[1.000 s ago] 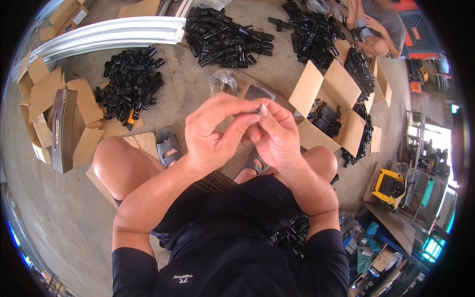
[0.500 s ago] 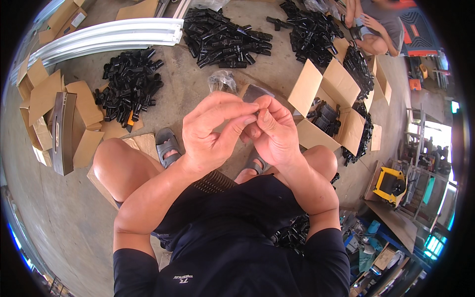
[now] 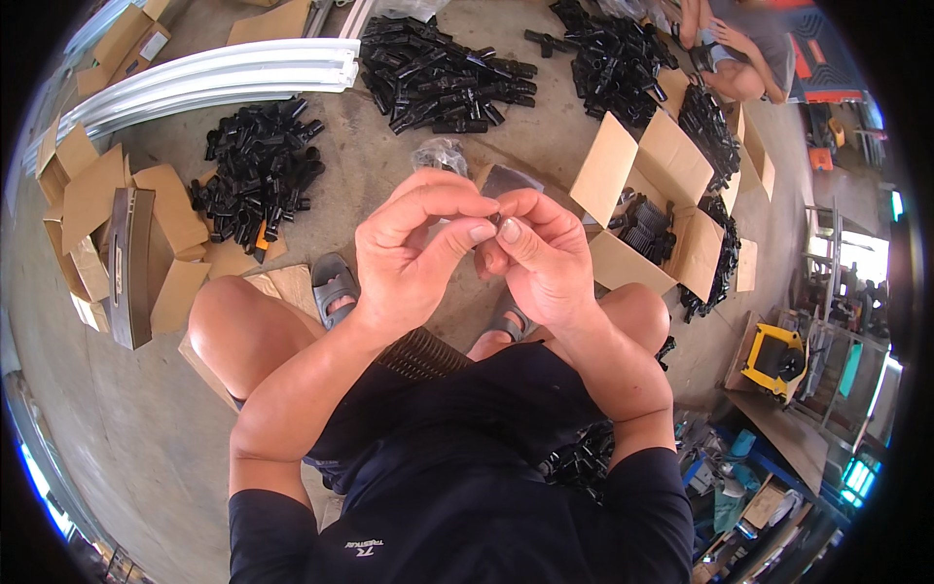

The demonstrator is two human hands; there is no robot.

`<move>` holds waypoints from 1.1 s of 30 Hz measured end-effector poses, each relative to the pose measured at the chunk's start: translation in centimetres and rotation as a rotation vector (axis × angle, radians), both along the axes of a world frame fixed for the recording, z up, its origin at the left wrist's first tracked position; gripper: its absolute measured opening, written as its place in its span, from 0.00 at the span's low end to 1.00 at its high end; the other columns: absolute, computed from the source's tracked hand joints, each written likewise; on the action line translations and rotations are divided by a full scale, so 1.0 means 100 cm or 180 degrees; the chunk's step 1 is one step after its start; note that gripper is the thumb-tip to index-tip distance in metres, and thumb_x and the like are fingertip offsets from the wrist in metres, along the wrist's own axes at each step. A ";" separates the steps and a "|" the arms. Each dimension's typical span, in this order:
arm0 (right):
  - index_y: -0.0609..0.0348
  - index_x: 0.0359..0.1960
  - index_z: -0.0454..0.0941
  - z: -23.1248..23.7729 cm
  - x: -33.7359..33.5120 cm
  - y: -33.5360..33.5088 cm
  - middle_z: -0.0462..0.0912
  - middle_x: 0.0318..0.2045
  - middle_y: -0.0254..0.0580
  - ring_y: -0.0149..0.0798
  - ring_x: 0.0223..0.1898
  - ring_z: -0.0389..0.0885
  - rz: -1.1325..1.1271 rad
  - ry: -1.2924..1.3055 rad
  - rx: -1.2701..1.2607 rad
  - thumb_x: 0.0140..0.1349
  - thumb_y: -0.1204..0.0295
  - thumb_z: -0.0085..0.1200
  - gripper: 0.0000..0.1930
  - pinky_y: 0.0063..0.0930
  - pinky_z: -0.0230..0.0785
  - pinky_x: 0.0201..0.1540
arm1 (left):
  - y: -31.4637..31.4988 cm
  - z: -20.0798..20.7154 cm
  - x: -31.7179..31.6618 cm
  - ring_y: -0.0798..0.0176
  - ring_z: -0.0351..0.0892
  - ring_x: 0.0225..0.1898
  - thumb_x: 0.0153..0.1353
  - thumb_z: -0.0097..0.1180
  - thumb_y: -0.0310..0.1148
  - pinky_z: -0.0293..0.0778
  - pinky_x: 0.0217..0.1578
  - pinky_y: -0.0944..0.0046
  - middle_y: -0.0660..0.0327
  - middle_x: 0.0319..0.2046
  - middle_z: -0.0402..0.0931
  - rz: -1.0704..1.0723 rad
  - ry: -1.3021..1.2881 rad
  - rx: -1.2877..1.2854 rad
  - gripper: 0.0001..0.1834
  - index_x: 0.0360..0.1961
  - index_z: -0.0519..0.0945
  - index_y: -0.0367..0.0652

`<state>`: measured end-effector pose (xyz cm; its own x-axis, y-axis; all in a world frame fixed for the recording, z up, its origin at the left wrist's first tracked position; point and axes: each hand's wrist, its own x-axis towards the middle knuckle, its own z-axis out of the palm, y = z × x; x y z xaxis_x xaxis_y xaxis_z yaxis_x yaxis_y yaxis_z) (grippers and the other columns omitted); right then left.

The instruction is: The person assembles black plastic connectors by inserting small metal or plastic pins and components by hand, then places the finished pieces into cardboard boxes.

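My left hand (image 3: 413,248) and my right hand (image 3: 545,258) meet at the fingertips above my lap. Both are closed in a pinch around something small and dark (image 3: 496,219), mostly covered by the fingers, so its kind does not show. Beyond my hands lies a clear plastic bag (image 3: 438,154) on the floor, with a dark flat piece (image 3: 508,181) to its right. Under my wrists, between my legs, a brown woven basket-like surface (image 3: 423,355) is partly visible.
Piles of black tubular fittings (image 3: 255,175) lie at left, with more (image 3: 443,78) ahead. An open carton (image 3: 623,263) at right holds black parts. Long white metal profiles (image 3: 214,78) stretch across the far left, beyond another open carton (image 3: 180,209). A person (image 3: 739,58) sits at far right.
My fingertips have shifted slightly against each other, and the left hand has moved a little to the left. The pinch of both hands holds. The whole view has drifted slightly.
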<state>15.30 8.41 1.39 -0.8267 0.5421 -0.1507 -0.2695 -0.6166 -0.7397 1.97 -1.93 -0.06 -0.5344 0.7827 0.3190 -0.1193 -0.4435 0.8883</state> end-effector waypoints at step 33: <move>0.64 0.46 0.80 0.003 0.003 0.008 0.85 0.35 0.34 0.25 0.32 0.82 -0.0170 -0.0218 0.0443 0.68 0.76 0.64 0.09 0.20 0.76 0.35 | 0.005 0.002 -0.002 0.65 0.83 0.44 0.60 0.61 0.13 0.77 0.47 0.68 0.55 0.43 0.83 0.0484 0.1143 -0.0248 0.14 0.47 0.84 0.35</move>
